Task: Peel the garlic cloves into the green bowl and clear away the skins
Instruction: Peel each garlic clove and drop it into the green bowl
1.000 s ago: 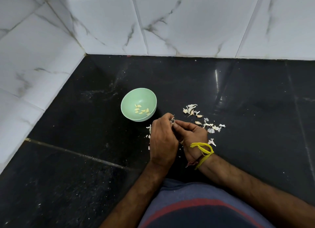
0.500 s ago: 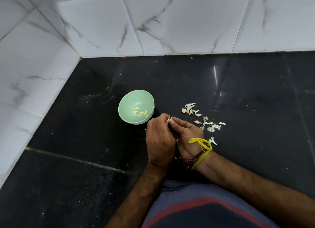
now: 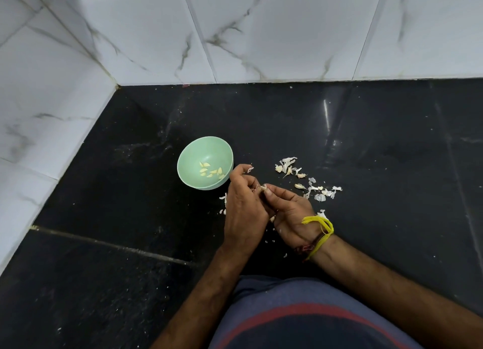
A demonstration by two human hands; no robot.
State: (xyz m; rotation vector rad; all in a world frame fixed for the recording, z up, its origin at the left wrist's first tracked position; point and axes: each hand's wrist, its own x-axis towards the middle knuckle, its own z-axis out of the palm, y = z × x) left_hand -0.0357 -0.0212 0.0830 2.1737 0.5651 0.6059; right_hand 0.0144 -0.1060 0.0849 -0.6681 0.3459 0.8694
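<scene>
Pinching garlic clove (image 3: 262, 188) between both hands' fingertips.

The bowl (image 3: 205, 163) sits on the desk (image 3: 392, 165) near the corner where two tiled walls (image 3: 261, 30) meet behind and to the left. Peeled garlic cloves (image 3: 211, 171) lie in the bowl. Just right of the bowl, the left hand (image 3: 244, 210) and right hand (image 3: 290, 212) meet over the desk, a garlic clove (image 3: 262, 188) between their fingertips. A scatter of garlic skins (image 3: 308, 181) lies on the desk to the right of the hands, and a few skin scraps (image 3: 223, 203) lie beside the left hand, before the bowl.
</scene>
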